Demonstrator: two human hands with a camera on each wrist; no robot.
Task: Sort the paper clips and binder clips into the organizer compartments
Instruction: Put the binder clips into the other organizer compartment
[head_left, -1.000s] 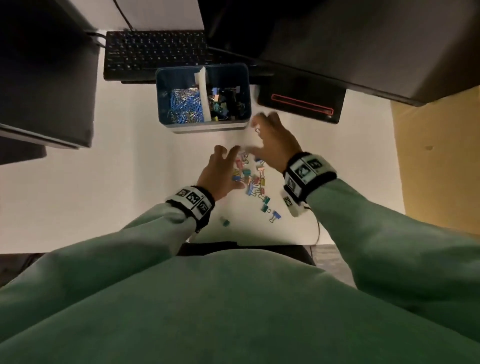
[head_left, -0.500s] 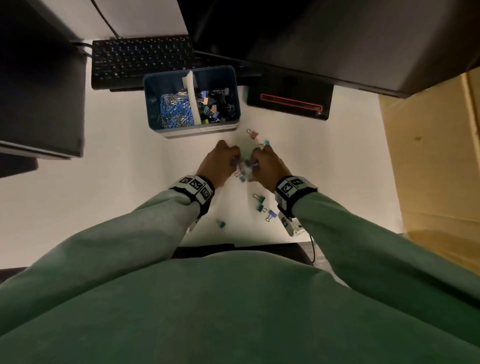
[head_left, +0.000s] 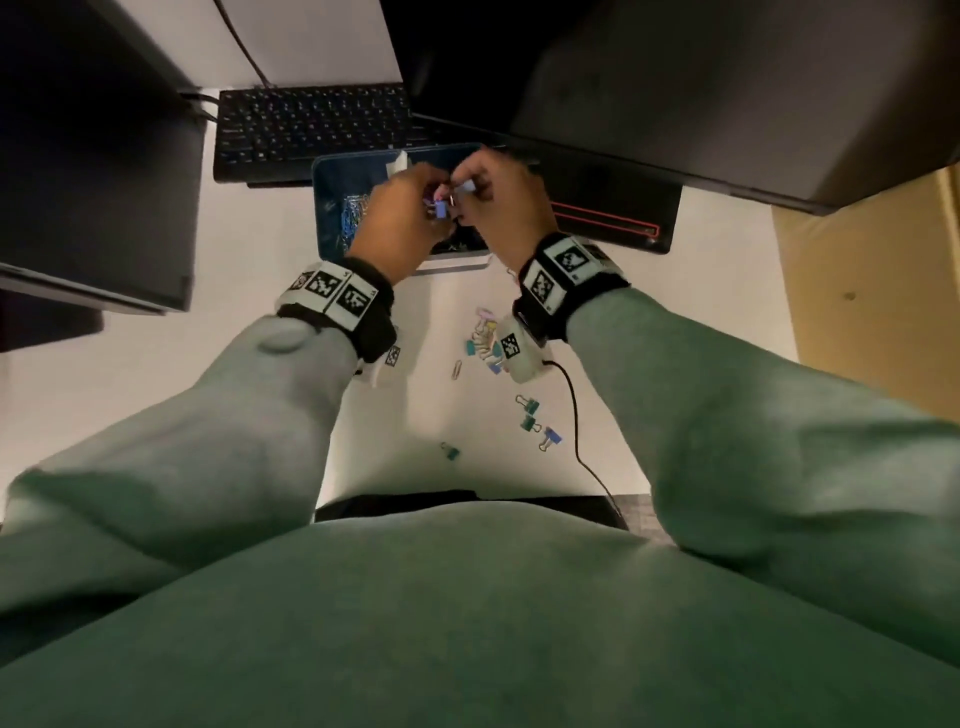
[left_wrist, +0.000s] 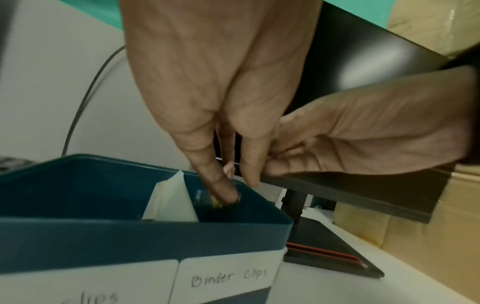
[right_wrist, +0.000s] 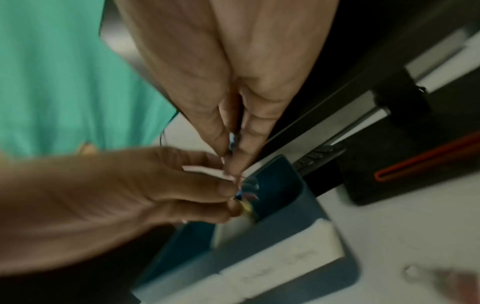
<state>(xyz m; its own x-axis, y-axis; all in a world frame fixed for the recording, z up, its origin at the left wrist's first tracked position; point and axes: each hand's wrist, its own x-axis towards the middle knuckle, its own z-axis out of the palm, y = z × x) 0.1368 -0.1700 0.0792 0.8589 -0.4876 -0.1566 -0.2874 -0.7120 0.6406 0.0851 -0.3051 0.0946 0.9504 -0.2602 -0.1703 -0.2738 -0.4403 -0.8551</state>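
Note:
Both hands hover over the blue organizer (head_left: 326, 183), above its right compartment, labelled "Binder clips" (left_wrist: 229, 278). My left hand (head_left: 431, 205) and right hand (head_left: 461, 193) meet fingertip to fingertip and hold a small bunch of coloured binder clips (head_left: 441, 209) between them. In the right wrist view the right hand (right_wrist: 231, 162) pinches a blue clip (right_wrist: 232, 140), and the left hand's fingers (right_wrist: 226, 189) curl round more clips (right_wrist: 248, 195). The left hand (left_wrist: 239, 189) points down into that compartment. Blue paper clips (head_left: 352, 213) lie in the left compartment, behind a white divider (left_wrist: 171, 202).
Loose binder clips (head_left: 485, 338) and a few more (head_left: 530, 413) lie on the white desk near its front edge, with a single paper clip (head_left: 457, 368) and a green clip (head_left: 450, 451). A black keyboard (head_left: 311, 130) and a monitor base (head_left: 613, 218) stand behind the organizer.
Both hands closed on clips in the pile on the desk, then lifted and moved forward together to above the organizer's right compartment.

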